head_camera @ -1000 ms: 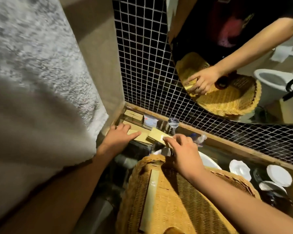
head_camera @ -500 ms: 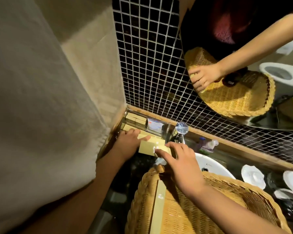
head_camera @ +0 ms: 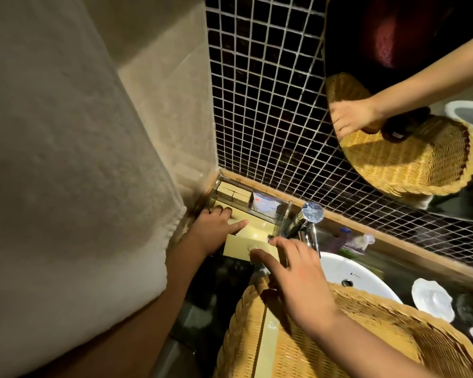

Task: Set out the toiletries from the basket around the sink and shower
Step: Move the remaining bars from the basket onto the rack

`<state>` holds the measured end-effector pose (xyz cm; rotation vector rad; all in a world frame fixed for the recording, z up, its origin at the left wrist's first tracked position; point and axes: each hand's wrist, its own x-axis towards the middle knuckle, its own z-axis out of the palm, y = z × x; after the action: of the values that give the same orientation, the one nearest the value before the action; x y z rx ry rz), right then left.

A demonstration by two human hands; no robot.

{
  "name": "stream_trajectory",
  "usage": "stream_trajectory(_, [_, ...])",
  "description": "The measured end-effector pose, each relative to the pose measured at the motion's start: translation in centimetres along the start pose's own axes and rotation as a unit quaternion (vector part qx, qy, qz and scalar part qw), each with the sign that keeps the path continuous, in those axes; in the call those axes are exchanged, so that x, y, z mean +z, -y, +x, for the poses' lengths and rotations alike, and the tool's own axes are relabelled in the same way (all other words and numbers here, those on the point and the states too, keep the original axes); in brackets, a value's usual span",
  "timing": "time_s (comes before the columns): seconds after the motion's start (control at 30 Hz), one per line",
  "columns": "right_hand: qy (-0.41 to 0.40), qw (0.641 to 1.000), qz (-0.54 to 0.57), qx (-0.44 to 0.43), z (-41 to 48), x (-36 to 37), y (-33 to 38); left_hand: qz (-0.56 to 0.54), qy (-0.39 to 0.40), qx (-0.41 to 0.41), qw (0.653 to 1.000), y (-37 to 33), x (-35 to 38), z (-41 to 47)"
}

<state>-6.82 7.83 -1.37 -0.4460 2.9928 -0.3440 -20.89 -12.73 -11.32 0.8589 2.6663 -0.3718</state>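
A clear tray [head_camera: 283, 211] sits in the counter's back left corner with small tan boxes [head_camera: 230, 192] and a white-and-blue packet [head_camera: 263, 205] inside. My left hand [head_camera: 216, 227] lies flat, fingers spread, on tan boxes in the tray's front row. A flat tan box [head_camera: 239, 246] lies just in front of the tray, and my right hand [head_camera: 290, 268] pinches its right end between thumb and forefinger. The wicker basket [head_camera: 298, 347] stands below, over the sink edge, with a long tan box [head_camera: 265, 342] inside.
A chrome tap [head_camera: 307, 218] rises right of the tray, above the white basin [head_camera: 350, 271]. A white towel [head_camera: 66, 173] hangs at the left. White dishes [head_camera: 432, 298] sit at the right. The mirror [head_camera: 393, 118] reflects my arm and basket.
My right hand has drawn the flat tan box slightly down and left, from over the tray to just in front of it. My left hand has stayed on the tray's boxes.
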Motion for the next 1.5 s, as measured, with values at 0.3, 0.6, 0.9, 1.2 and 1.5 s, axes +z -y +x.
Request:
stream_trajectory(0.3, [0.014,1.0,-0.015,0.011,0.6,0.9,0.5,-0.006,0.025,0.002,1.0,-0.4,1.1,0.7])
stream_trajectory(0.6, [-0.001,1.0,-0.022,-0.002,0.4,1.5,0.8,0.004,0.019,0.011,1.0,-0.5,0.9,1.0])
stream_trajectory(0.9, [0.01,1.0,-0.002,0.008,0.6,0.9,0.9,-0.049,0.026,0.017,0.998,-1.9,3.3,-1.5])
stream_trajectory(1.2, [0.004,1.0,0.002,0.025,1.0,1.0,1.1,-0.081,0.036,-0.007,0.996,-2.9,2.6,-1.2])
stream_trajectory(1.5, [0.006,0.995,0.036,0.096,2.1,0.8,0.5,-0.13,0.051,-0.043,0.989,-3.8,1.4,-3.0])
